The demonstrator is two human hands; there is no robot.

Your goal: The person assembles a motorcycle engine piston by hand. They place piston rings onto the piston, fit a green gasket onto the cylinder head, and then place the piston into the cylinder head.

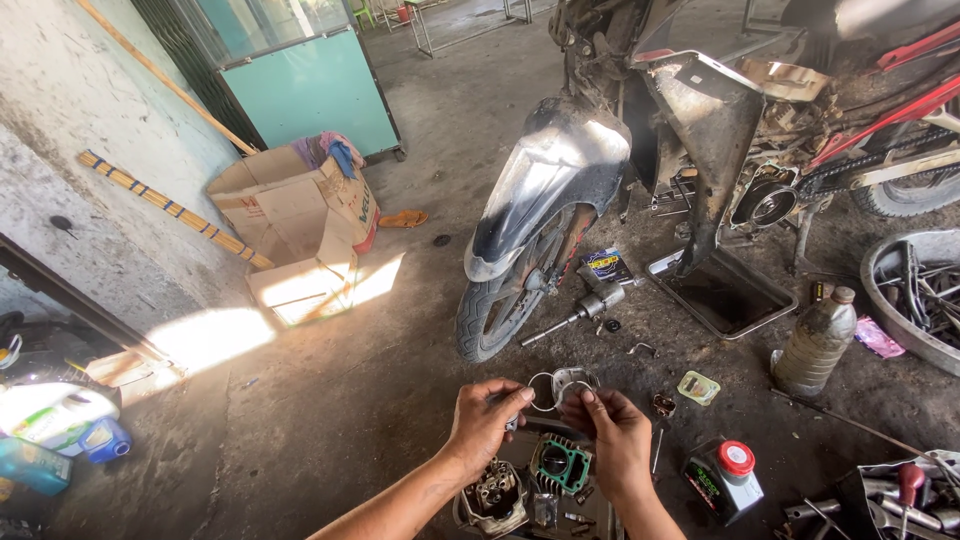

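My left hand (484, 418) and my right hand (617, 434) hold up a thin metal ring-shaped gasket (560, 386) between their fingertips, each pinching one side. Below the hands sits a dark tray (600, 515) with a green engine cylinder block (560, 463) and a cylinder head (494, 495). Beyond the hands a partly stripped motorcycle (700, 130) stands, its front wheel (500, 300) and dusty fender (545, 175) closest to me.
A black drain pan (720, 290) lies under the motorcycle. A plastic bottle (815, 345), a red-capped can (722, 478), loose tools (900, 495) and a tub of parts (915, 295) are at the right. Cardboard boxes (295, 225) stand by the left wall, oil bottles (60, 430) at far left.
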